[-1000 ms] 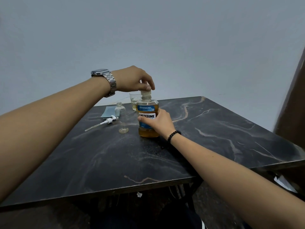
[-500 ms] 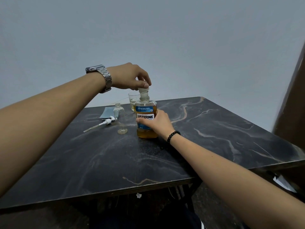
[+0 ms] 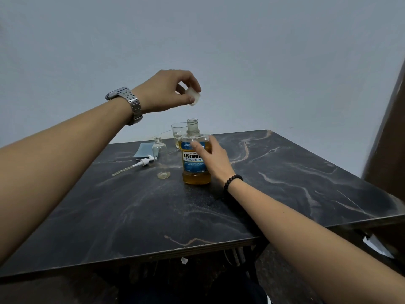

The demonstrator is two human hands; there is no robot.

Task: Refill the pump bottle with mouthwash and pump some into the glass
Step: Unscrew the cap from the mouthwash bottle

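Note:
An amber mouthwash bottle (image 3: pixel 194 163) with a blue label stands uncapped on the dark marble table (image 3: pixel 274 183). My right hand (image 3: pixel 213 160) grips its right side. Above the bottle's open neck, my left hand (image 3: pixel 168 91) pinches the white cap (image 3: pixel 194 98) in the air. To the bottle's left stands a small clear pump bottle (image 3: pixel 161 156), open-necked, with only a trace of liquid at its bottom. Its white pump head (image 3: pixel 140 162) with the dip tube lies flat on the table further left. Behind the mouthwash stands a glass (image 3: pixel 178 134) holding a little pale liquid.
A folded blue cloth (image 3: pixel 143 150) lies at the table's back left, behind the pump head. A dark brown panel (image 3: pixel 388 150) rises at the right edge of the view. The table's near edge runs just below my forearms.
My left hand has lifted the white cap off the mouthwash bottle and raised it above the neck. My right hand stays on the bottle.

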